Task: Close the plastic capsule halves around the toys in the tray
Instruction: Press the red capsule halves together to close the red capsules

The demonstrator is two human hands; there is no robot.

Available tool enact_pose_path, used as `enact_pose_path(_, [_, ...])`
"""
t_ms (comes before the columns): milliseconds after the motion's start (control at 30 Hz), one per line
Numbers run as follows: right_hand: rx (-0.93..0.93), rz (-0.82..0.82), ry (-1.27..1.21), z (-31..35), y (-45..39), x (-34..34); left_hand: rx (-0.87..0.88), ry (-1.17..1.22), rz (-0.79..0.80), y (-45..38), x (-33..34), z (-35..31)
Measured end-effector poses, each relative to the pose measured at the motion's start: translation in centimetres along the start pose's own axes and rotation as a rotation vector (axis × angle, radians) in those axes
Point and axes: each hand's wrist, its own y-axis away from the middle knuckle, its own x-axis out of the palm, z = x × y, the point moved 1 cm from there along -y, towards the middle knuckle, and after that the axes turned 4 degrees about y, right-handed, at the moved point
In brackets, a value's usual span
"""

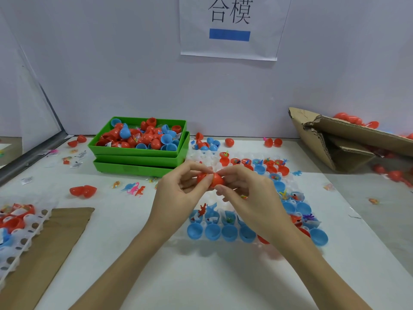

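Both hands held a red capsule [210,180] up over the clear tray [225,208] w/ its blue halves [194,230]; left hand [178,193] and right hand [243,193] fingers [220,189] pinched it from either side. Best bet, imo: line up the rims square, tuck the toy fully inside, then squeeze evenly till it snaps, not at a tilt.

The hands [210,186] cover most of the red capsule [210,180], hiding its seam and contents, and screen the middle cells of the clear tray [225,209]. The perforated tray [20,231], near left, is cut by the picture's edge, as is the cardboard box [348,139], far right. Toys in the tray's far cells [257,162] are too small to identify.
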Motion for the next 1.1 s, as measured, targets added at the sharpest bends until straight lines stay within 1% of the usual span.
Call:
enact_pose_path(100, [0.010, -0.016, -0.020, 0.1, 0.0, 0.1, 0.021, -0.010, 0.000, 0.1, 0.0, 0.0])
enact_pose_path(200, [0.014, -0.018, -0.030, 0.2, 0.0, 0.1, 0.083, -0.102, 0.023, 0.3, 0.1, -0.1])
enact_pose_path(267, [0.019, -0.020, -0.034, 0.1, 0.0, 0.2, 0.088, -0.127, 0.053, 0.4, 0.2, -0.1])
enact_pose_path(333, [0.021, -0.034, -0.047, 0.0, 0.1, 0.2, 0.053, -0.061, 0.098, 0.3, 0.2, -0.1])
enact_pose_path(400, [0.022, -0.054, -0.070, 0.0, 0.1, 0.1, 0.007, 0.033, 0.183, 0.3, 0.1, -0.2])
enact_pose_path(467, [0.027, -0.068, -0.117, 0.0, 0.0, -0.1, 0.006, 0.055, 0.235, 0.3, 0.0, -0.3])
enact_pose_path(567, [0.021, -0.059, -0.180, 0.1, -0.2, -0.3, 0.041, 0.029, 0.205, 0.1, -0.2, -0.7])
enact_pose_path(667, [-0.003, -0.040, -0.176, 0.2, -0.2, -0.3, 0.069, -0.002, 0.162, -0.2, -0.6, -0.9])
enact_pose_path(767, [-0.043, -0.027, -0.136, 0.3, -0.1, -0.4, 0.091, -0.052, 0.117, -0.3, -1.3, -1.0])
enact_pose_path(900, [-0.131, -0.051, -0.028, 0.5, -0.1, -0.6, 0.154, -0.143, 0.123, -0.2, -1.5, -1.1])
enact_pose_path(1033, [-0.131, -0.060, -0.051, 0.5, -0.1, -0.7, 0.153, -0.085, 0.153, -0.2, -1.7, -1.3])
enact_pose_path(1100, [-0.111, -0.045, -0.097, 0.5, -0.1, -0.5, 0.109, -0.021, 0.144, -0.3, -1.7, -1.3])
